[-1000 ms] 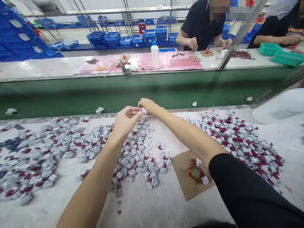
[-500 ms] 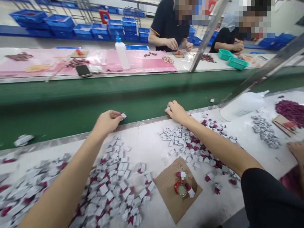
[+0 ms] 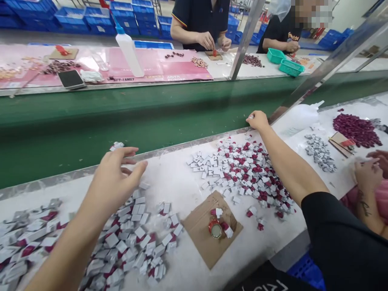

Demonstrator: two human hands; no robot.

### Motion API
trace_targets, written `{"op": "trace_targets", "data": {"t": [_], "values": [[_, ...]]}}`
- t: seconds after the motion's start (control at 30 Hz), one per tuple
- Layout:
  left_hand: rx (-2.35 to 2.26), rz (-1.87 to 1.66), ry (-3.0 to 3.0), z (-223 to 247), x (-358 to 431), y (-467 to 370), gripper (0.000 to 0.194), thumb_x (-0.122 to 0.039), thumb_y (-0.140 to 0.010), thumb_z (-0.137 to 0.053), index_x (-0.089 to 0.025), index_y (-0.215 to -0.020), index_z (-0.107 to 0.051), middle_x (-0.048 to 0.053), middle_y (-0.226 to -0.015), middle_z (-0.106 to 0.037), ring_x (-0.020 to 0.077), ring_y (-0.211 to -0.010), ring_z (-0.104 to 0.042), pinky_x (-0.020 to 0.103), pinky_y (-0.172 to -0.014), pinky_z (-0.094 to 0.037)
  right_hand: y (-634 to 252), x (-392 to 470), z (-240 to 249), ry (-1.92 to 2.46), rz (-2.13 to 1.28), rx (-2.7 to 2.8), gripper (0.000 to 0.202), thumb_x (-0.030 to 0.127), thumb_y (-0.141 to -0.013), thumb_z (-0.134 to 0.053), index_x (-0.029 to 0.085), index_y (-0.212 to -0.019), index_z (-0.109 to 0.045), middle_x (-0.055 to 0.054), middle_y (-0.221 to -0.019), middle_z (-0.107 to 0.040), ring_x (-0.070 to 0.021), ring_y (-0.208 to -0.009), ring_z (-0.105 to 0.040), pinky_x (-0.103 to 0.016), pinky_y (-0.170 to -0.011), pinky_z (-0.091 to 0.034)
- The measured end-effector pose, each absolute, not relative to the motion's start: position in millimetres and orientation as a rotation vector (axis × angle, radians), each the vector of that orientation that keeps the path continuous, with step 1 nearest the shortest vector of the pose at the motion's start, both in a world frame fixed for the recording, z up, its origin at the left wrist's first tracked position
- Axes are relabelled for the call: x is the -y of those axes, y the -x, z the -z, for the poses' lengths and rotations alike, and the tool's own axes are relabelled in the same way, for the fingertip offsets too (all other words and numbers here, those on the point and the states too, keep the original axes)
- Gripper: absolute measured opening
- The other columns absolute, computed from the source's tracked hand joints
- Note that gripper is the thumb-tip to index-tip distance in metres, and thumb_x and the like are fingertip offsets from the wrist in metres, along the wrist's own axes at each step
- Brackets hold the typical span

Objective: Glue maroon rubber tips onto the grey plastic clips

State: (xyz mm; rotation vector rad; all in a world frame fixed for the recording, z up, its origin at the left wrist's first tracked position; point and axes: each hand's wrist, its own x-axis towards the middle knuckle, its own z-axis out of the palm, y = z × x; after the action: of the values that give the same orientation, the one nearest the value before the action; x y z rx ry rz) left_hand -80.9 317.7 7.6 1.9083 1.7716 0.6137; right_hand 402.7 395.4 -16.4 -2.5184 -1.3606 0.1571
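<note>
My left hand (image 3: pixel 121 169) is open above the left pile of white-and-maroon pieces (image 3: pixel 133 238), its fingers apart and nothing between them. A small white piece (image 3: pixel 117 146) lies on the green belt just behind it. Farther right, my right hand (image 3: pixel 257 120) pinches a small white piece at the belt's near edge, beyond the right pile (image 3: pixel 245 165). Between the piles, a brown cardboard square (image 3: pixel 197 242) carries a red bottle cap (image 3: pixel 215 229) and two white-and-maroon pieces.
A white bottle (image 3: pixel 298 117) and a slanting metal post (image 3: pixel 327 68) stand at the right. Another person's hands (image 3: pixel 368 173) are at the right edge. Across the green belt (image 3: pixel 169 113), two people work at a table with a glue bottle (image 3: pixel 130 54).
My left hand has opened and let go of its white-and-maroon piece, which is now on the belt. My right hand has moved right along the belt's edge. The view has shifted.
</note>
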Motion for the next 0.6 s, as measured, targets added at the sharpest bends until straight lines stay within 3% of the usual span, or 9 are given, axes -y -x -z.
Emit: {"op": "trace_targets", "data": {"t": [0.23,0.37,0.5,0.6], "values": [[-1.6,-0.466,-2.048,-2.7,-271.2,49.4,0.05,-0.054,-0.097,-0.058,-0.02,-0.131,-0.07,0.016,-0.135,-0.067,0.0345,-0.106,-0.074,0.053,-0.093,-0.065,-383.5,-271.2,-13.9,2.242,-0.224,1.742,0.016,0.034,-0.088,-0.076,0.021,-0.097,-0.081,-0.012,-0.114,-0.083,-0.0333,-0.106,-0.074,-0.042,-0.096,-0.056],[-1.495,-0.398,-2.179,19.1,-242.5,44.7,0.039,-0.044,-0.099,-0.058,-0.02,-0.127,-0.07,0.017,-0.131,-0.068,0.0416,-0.131,-0.064,0.062,-0.116,-0.053,-382.9,-182.2,-13.1,2.214,-0.314,1.877,0.025,0.046,-0.094,-0.067,0.024,-0.096,-0.079,-0.013,-0.108,-0.081,-0.0349,-0.099,-0.075,-0.043,-0.085,-0.055],[-1.444,-0.308,-2.214,34.7,-231.9,26.6,0.033,-0.035,-0.102,-0.06,-0.02,-0.129,-0.069,0.017,-0.133,-0.066,0.0416,-0.135,-0.058,0.065,-0.119,-0.049,-382.0,-147.2,-6.6,2.198,-0.329,1.776,0.031,0.054,-0.098,-0.061,0.027,-0.099,-0.077,-0.014,-0.122,-0.08,-0.0383,-0.105,-0.076,-0.046,-0.086,-0.055],[-1.412,-0.392,-2.28,38.6,-240.1,2.1,0.035,-0.026,-0.102,-0.063,-0.021,-0.136,-0.067,0.017,-0.137,-0.063,0.0391,-0.134,-0.055,0.064,-0.121,-0.047,-376.9,-141.6,-9.5,2.219,-0.248,1.716,0.034,0.057,-0.099,-0.059,0.028,-0.105,-0.076,-0.014,-0.119,-0.083,-0.0408,-0.099,-0.075,-0.049,-0.083,-0.053]]}}
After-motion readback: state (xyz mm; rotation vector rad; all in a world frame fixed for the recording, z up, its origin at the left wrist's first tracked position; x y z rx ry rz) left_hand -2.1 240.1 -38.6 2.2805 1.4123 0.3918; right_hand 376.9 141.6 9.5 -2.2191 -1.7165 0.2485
